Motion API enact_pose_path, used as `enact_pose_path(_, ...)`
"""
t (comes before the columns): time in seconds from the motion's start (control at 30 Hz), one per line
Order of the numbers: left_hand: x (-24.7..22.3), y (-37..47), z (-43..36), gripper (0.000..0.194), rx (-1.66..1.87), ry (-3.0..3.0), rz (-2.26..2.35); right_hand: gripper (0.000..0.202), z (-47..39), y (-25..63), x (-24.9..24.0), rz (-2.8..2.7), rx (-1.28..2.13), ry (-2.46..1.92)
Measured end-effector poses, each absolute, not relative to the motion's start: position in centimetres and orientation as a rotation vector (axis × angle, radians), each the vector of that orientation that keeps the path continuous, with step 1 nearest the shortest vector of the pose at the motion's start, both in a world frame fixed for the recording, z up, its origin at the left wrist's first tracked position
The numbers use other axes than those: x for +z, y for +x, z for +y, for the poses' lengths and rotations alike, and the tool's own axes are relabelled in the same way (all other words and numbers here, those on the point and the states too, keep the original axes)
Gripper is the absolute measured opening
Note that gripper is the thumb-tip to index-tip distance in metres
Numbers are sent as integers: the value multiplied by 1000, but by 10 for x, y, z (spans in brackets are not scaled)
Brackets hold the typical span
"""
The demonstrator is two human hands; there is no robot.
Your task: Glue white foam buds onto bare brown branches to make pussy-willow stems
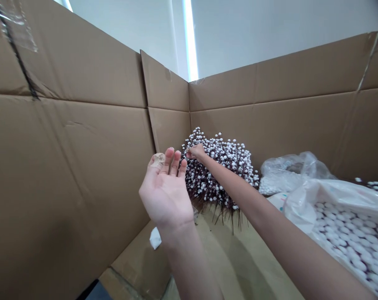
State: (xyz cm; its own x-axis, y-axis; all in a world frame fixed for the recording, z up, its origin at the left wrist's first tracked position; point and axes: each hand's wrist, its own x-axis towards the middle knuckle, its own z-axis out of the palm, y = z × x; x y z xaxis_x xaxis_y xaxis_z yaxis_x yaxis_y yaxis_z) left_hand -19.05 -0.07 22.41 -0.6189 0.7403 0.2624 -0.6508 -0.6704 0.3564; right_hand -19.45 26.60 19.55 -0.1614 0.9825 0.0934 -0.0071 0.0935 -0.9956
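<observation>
My left hand (168, 193) is raised palm up in the middle of the view, its fingers apart and nothing in it. A beige wrap (158, 160) covers part of one finger. Farther off, my right hand (196, 151) reaches to the upper left side of a large bundle of artificial berry stems (229, 166), dark stalks with small white balls. Its fingers are pinched together; whatever is between them is too small to make out. The thin stalk ends of the bundle point toward me.
High cardboard walls (107, 146) meet in a corner behind the bundle. At right, an open plastic bag (304, 204) holds many white balls, and a clear bag (304, 164) lies behind it. A crumpled white piece (155, 238) lies on the cardboard surface (235, 258).
</observation>
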Motion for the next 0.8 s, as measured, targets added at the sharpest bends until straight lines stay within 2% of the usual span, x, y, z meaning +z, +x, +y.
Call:
enact_pose_path(0.27,222,-193,6,3,2242,516,288,22,276,-170,183,-1256,1203,-1127)
enact_pose_path(0.8,222,-192,6,4,2242,524,319,28,274,-163,167,-1016,1440,-1097)
